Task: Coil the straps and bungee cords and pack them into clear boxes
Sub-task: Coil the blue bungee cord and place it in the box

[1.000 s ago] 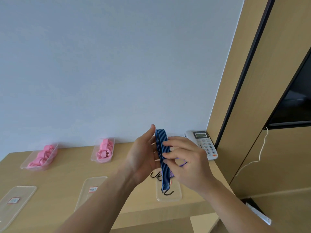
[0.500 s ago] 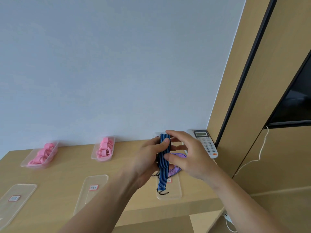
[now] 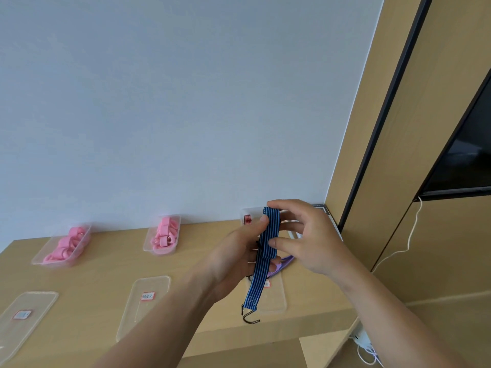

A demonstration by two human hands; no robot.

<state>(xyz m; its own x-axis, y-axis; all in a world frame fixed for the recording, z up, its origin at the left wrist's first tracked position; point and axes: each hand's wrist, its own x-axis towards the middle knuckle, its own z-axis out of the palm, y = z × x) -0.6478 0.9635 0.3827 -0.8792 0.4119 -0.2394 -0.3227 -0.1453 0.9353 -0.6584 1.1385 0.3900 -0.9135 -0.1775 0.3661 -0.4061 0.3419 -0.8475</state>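
A blue striped bungee cord [image 3: 268,236] is wound in loops round my left hand [image 3: 235,258], whose thumb presses on the top of the coil. Its loose tail hangs down to a metal hook [image 3: 249,318] above the desk's front edge. My right hand [image 3: 305,239] is beside the coil, its thumb and fingers curled round the strap. A purple strap [image 3: 283,265] lies on the desk just behind the hands. A clear box [image 3: 248,217] at the back wall holds a red striped cord, mostly hidden by my hands.
Two clear boxes with pink straps [image 3: 63,247] [image 3: 163,235] stand along the back wall. Three clear lids with labels [image 3: 25,317] [image 3: 144,301] [image 3: 276,296] lie near the front of the wooden desk [image 3: 101,266]. A white cable [image 3: 409,235] hangs down the wooden panel at the right.
My right hand has wrapped another turn of the blue cord over the coil on my left hand, and the hanging tail is shorter. The view has drifted slightly.
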